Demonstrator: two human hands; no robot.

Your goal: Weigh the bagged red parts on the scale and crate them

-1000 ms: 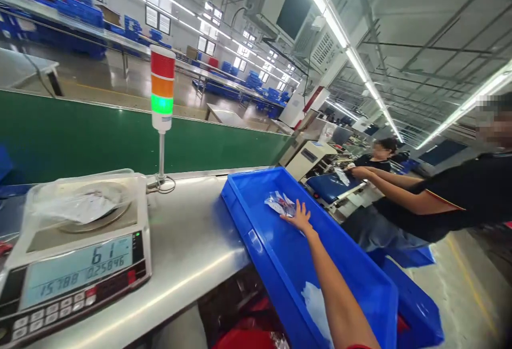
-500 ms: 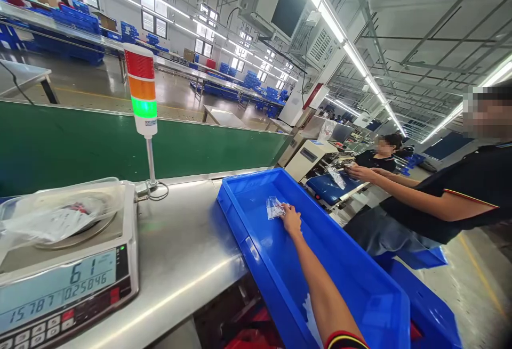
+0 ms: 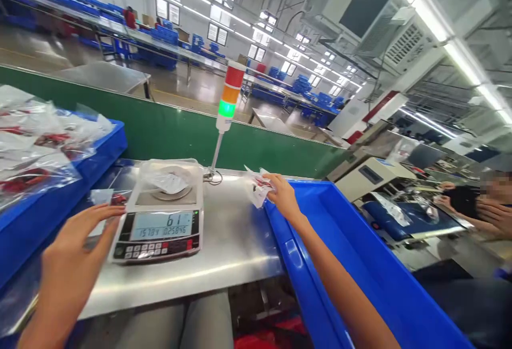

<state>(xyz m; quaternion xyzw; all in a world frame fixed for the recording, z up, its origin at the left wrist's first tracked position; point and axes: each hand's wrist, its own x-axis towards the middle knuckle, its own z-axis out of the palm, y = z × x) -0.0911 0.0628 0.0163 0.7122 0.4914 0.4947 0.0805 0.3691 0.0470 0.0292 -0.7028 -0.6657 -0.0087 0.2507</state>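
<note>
My right hand (image 3: 283, 195) is closed on a small clear plastic bag (image 3: 258, 186) above the left rim of the blue bin (image 3: 340, 242). At the left, my left hand (image 3: 82, 250) is beside the scale (image 3: 160, 232), its thumb and fingers apart; a small bag with something red (image 3: 119, 199) lies just beyond its fingertips. Whether the fingertips touch that bag is unclear. A clear tray holding a white-labelled bag (image 3: 171, 181) rests on the scale, whose display reads 61.
A blue bin (image 3: 100, 146) heaped with bags of red items stands at far left. The signal tower (image 3: 228, 101) glows green behind the scale. A green partition (image 3: 176, 130) runs along the back. At right, a person (image 3: 464, 200) sits by a machine (image 3: 376, 176).
The view has swung left, bringing my left hand and the heaped bin into sight. My right hand has lifted its bag out of the blue bin and moved toward the scale.
</note>
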